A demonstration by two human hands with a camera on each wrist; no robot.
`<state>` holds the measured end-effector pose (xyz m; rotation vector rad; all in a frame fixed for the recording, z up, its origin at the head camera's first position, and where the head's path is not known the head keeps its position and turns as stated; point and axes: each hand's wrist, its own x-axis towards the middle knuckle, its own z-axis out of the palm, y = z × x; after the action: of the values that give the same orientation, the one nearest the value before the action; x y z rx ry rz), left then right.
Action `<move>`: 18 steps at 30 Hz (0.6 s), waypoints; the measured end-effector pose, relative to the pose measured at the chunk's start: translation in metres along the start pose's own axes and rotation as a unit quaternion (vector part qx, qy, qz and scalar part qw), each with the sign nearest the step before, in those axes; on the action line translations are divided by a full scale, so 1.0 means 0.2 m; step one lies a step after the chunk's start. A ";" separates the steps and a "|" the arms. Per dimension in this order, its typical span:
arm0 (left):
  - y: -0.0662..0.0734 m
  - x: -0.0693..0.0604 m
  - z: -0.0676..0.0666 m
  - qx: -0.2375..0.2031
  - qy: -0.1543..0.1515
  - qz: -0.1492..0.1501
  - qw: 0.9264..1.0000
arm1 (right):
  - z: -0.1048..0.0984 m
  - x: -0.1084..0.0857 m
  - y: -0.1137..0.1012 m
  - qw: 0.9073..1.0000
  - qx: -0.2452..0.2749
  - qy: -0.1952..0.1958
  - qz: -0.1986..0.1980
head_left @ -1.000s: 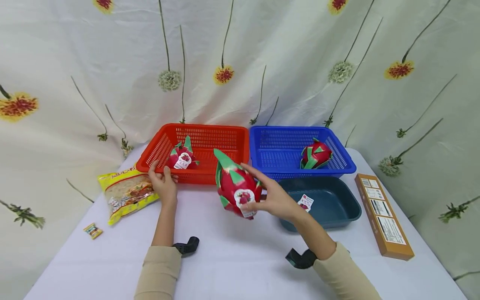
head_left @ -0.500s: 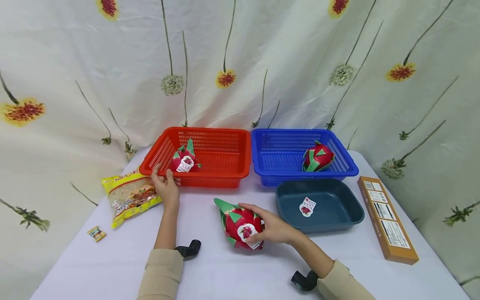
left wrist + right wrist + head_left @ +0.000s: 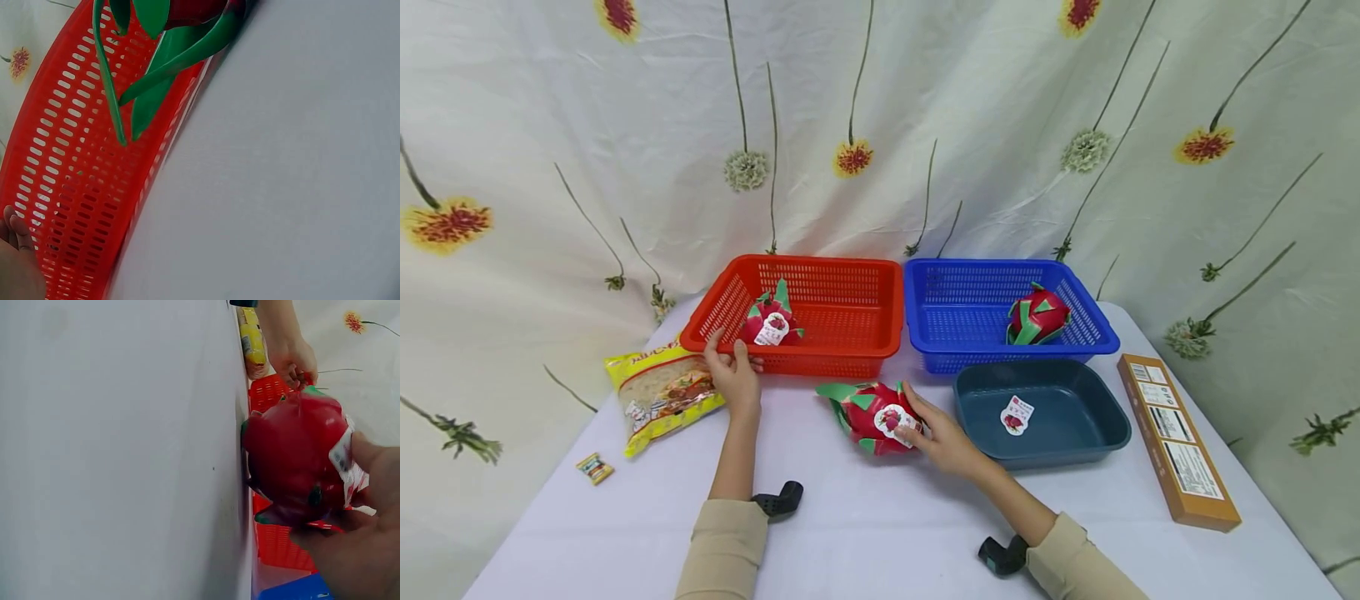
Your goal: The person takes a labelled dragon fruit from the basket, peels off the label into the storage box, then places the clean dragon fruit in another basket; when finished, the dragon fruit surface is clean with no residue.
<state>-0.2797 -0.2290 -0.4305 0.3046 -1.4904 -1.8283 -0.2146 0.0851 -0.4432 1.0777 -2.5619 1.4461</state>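
My right hand (image 3: 943, 437) holds a toy-like red dragon fruit (image 3: 861, 421) with green leaves and a white label, thumb and fingers around its right side. It lies on its side low over the table in front of the red basket; in the right wrist view the dragon fruit (image 3: 297, 456) is close to the cloth, and I cannot tell whether it touches. My left hand (image 3: 735, 379) grips the front rim of the red basket (image 3: 850, 321) near its left corner. Inside that basket, at the left, sits another dragon fruit (image 3: 767, 321) with a label.
A blue basket (image 3: 955, 325) holds a third dragon fruit (image 3: 1037, 317). In front of it stands a dark teal tray (image 3: 1075, 417) with a loose label (image 3: 1017, 415). A long brown box (image 3: 1180, 442) lies at right, a yellow food bag (image 3: 662, 387) and small snack packet (image 3: 595, 468) at left.
The right hand has lowered the dragon fruit from in front of the red basket toward the table, then shifted it slightly away from me and tipped it sideways. The left hand stays on the rim.
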 end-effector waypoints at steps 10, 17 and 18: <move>0.10 -0.05 0.01 0.019 -0.003 -0.008 1.000 | 0.05 0.00 0.02 0.999 -0.006 0.024 0.043; 0.05 -0.02 0.01 0.039 0.006 -0.014 0.999 | 0.05 -0.02 -0.12 0.998 0.045 0.022 0.049; 0.03 -0.01 0.01 0.047 0.020 -0.010 0.999 | 0.04 -0.03 -0.14 0.997 0.063 0.019 0.049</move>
<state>-0.2770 -0.2264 -0.4252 0.4009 -1.5533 -1.7617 -0.1912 0.0719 -0.4284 0.9381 -2.5617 1.6539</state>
